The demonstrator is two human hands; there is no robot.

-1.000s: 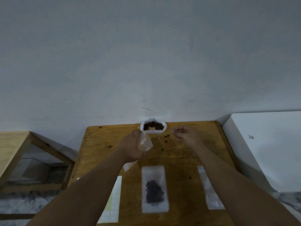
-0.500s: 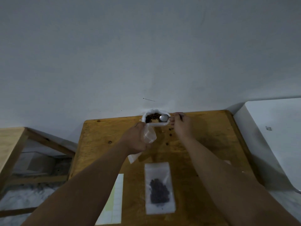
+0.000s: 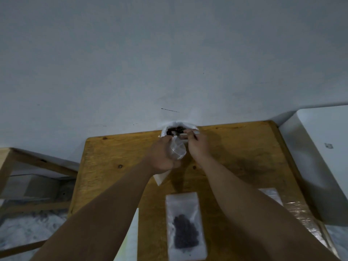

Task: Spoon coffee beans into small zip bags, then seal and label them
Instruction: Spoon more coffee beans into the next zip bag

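Head view — small clear plastic zip bag (image 3: 178,150) just before white round bean bowl (image 3: 192,127), clutched in left hand (image 3: 162,157); right hand (image 3: 199,146) pinching small metal spoon (image 3: 182,136) over bowl rim. Likely light, limp, slippery — best pinched beside its mouth.

Table (image 3: 235,147): honey-brown wood with streaked grain, dark knots and a darker smudge on its right half.
Wall (image 3: 169,53) behind the table: flat pale grey-blue with one short dark streak.
Bean container (image 3: 190,127) at the table's far edge: white, holding dark brown coffee beans (image 3: 172,131).
Open zip bag (image 3: 178,150) over the table's far middle: clear.
Spoon (image 3: 183,136): pale silver-grey, blurred.
Filled zip bag (image 3: 185,226) at the table's near edge: frosted white, with near-black contents.
Label sheet (image 3: 131,238) at the table's near left: pale yellowish white.
Box (image 3: 323,157) right of the table: white.
Floor (image 3: 28,228) left of the table: mottled grey-white.
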